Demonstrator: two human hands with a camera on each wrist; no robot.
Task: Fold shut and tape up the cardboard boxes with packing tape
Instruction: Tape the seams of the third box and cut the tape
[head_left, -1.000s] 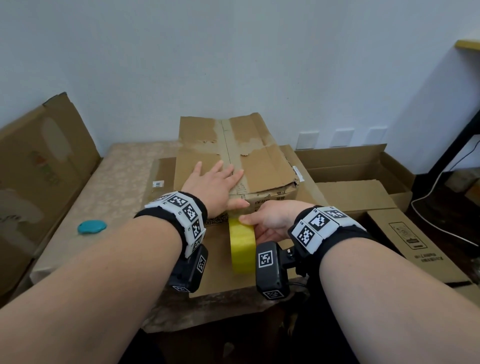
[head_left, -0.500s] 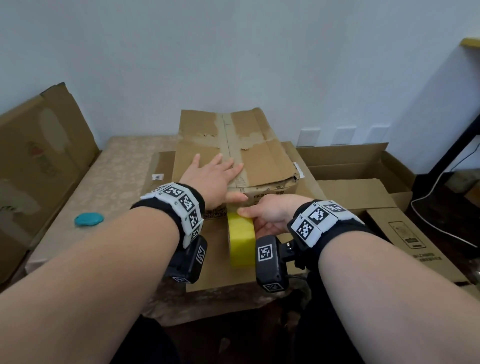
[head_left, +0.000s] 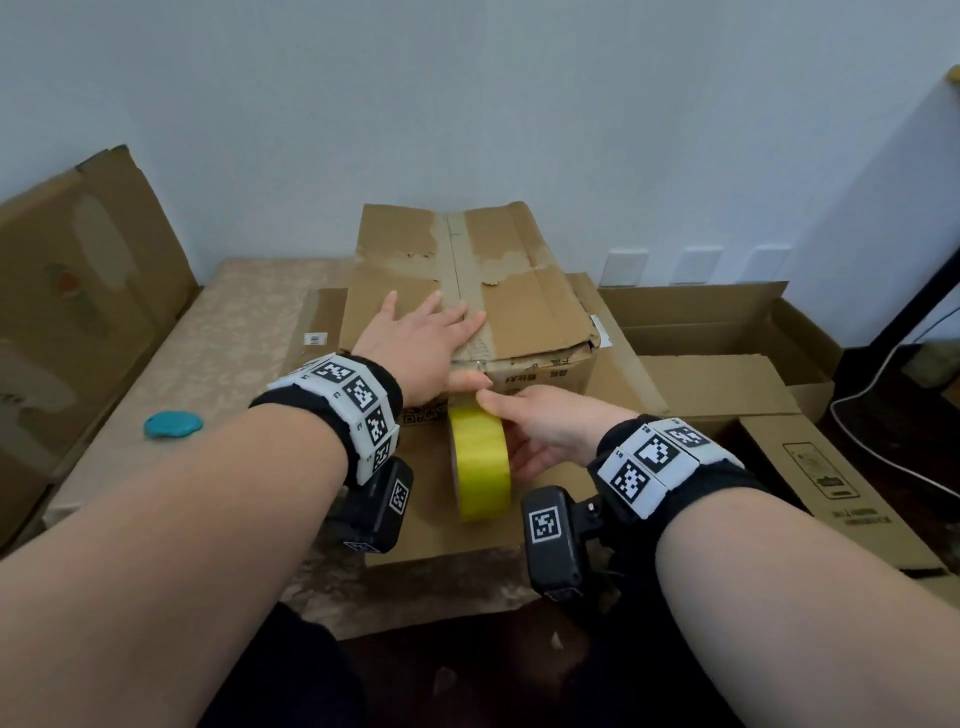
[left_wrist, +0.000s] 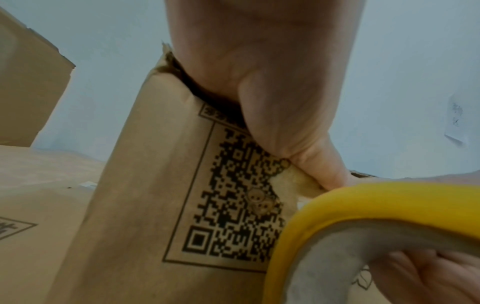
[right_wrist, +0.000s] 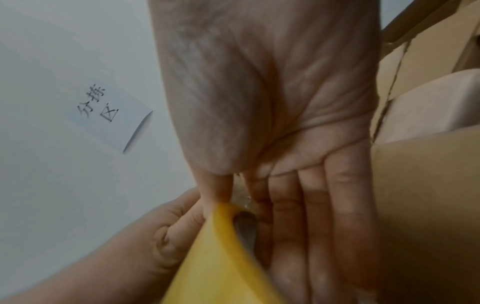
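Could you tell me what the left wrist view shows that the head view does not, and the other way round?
Only the left wrist view shows the QR code printed on the box front, just below the left thumb.

Only the head view shows the left hand lying flat on the closed top flaps, the taped centre seam, the teal disc on the table and the open box to the right.

Both show the cardboard box, the yellow tape roll and the right hand gripping it.

A plain room with a pale wall (head_left: 467, 104).
Three white outlets (head_left: 701, 265) sat low on it; a beige patterned table (head_left: 208, 332) stood before it, dark floor (head_left: 883, 395) at right.
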